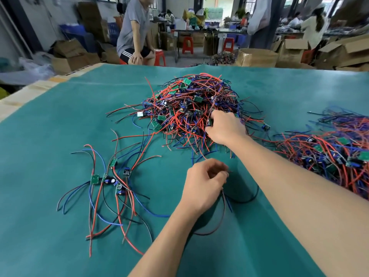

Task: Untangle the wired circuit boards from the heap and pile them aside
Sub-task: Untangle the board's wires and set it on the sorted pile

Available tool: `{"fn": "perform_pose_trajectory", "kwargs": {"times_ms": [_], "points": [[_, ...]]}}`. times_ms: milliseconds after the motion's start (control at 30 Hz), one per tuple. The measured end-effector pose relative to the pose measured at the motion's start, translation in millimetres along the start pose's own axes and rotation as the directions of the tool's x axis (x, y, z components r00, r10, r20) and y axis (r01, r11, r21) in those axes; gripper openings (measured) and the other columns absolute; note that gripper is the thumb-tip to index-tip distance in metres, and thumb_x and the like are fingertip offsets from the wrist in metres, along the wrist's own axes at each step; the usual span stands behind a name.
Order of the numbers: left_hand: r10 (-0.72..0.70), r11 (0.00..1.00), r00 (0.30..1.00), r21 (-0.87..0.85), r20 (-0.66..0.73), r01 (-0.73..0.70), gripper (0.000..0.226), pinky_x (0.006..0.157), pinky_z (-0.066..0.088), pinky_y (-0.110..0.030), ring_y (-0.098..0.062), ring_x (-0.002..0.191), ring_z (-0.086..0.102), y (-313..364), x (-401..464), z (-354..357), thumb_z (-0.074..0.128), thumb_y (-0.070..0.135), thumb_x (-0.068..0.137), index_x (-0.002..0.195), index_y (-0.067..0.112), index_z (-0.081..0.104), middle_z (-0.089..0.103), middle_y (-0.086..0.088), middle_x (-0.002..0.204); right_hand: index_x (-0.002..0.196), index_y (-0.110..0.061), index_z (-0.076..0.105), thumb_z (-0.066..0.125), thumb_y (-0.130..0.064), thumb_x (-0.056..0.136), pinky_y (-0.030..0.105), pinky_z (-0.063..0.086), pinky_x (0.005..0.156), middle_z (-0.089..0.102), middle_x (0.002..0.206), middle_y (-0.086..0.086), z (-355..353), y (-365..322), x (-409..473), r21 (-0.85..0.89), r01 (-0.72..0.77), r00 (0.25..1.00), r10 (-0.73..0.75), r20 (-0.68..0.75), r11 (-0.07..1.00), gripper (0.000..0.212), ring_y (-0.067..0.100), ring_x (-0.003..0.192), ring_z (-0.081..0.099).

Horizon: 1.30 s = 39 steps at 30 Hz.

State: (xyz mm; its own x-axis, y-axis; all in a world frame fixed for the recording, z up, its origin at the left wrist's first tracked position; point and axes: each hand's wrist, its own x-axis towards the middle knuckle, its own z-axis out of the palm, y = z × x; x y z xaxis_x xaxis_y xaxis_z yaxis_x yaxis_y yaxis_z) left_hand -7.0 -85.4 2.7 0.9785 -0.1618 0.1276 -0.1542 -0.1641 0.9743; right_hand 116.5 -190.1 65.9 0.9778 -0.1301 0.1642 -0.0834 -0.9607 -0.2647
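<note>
Head camera, looking down over the green mat (60, 120): my right hand (225, 126) is out at the near edge of the heap (195, 108), that big knot of red, blue and black wires with small green circuit boards poking out all over it. Fingers are curled in, closing on something at the heap's rim, a dark little board or its wires (I cannot tell which from this angle), so the hand is closed on a piece of the tangle, not flat.

My left hand (205, 182) sits nearer to me, below the heap, curled loosely with thumb and fingertips pinched together on thin wires (224, 202). Those strands, a dark red one, a blue one and a black one, trail down from the pinch and loop across the mat just under my right forearm.

Off to my left lies the sorted pile (111, 182): a few boards freed from the mess, green and blue-black ones close together, their long red, blue and black leads fanned out flat on the mat, well apart from the heap.

Over on the right edge sprawls a second mass of wired boards (329, 152), touching nothing I hold.

Beyond the table, a person in a grey shirt (133, 27) sits on a red stool (159, 56), with cardboard boxes (67, 54) stacked around.
</note>
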Motion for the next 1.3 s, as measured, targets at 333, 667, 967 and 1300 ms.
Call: {"fn": "perform_pose_trajectory", "kwargs": {"times_ms": [333,667,967,1300], "points": [[-0.02,1.0,1.0,-0.004,-0.006,0.02,0.023,0.074,0.058,-0.045,-0.026,0.074,0.068,4,-1,-1,0.056,0.022,0.071,0.086,0.016,0.072,0.074,-0.004,0.078,0.087,-0.012,0.075,0.079,-0.033,0.079,0.035,0.056,0.073,0.073,0.094,0.012,-15,-1,-8,0.334,-0.13,0.987,0.153,-0.043,0.933,0.023,0.032,0.085,0.071],[0.006,0.999,1.0,0.044,0.0,-0.006,0.032,0.078,0.059,-0.045,-0.02,0.079,0.069,0,-1,0,0.053,0.019,0.074,0.101,0.018,0.069,0.074,0.002,0.087,0.094,-0.001,0.075,0.082,-0.019,0.067,0.019,0.049,0.047,0.066,0.063,0.007,-62,85,-97,0.939,-0.285,0.958,0.044,0.282,0.19,0.033,0.013,0.052,0.056],[-0.019,0.996,0.999,-0.085,-0.036,0.016,0.015,0.058,0.056,-0.035,-0.021,0.064,0.064,8,-5,0,0.047,0.019,0.103,0.107,0.014,0.061,0.07,-0.009,0.086,0.088,-0.007,0.082,0.071,-0.017,0.065,0.022,0.046,0.048,0.057,0.064,0.006,-27,91,-130,0.896,-0.444,0.888,-0.136,0.439,-0.008,0.027,0.014,0.052,0.053],[0.021,0.993,0.997,-0.113,0.073,-0.013,0.018,0.046,0.04,-0.016,-0.021,0.054,0.062,14,-7,-2,0.048,0.028,0.103,0.111,0.024,0.064,0.071,-0.006,0.077,0.08,-0.015,0.078,0.067,-0.007,0.078,0.024,0.051,0.054,0.071,0.086,0.01,-21,78,-136,0.905,-0.418,0.873,-0.306,0.379,-0.073,0.013,0.016,0.062,0.063]]}}
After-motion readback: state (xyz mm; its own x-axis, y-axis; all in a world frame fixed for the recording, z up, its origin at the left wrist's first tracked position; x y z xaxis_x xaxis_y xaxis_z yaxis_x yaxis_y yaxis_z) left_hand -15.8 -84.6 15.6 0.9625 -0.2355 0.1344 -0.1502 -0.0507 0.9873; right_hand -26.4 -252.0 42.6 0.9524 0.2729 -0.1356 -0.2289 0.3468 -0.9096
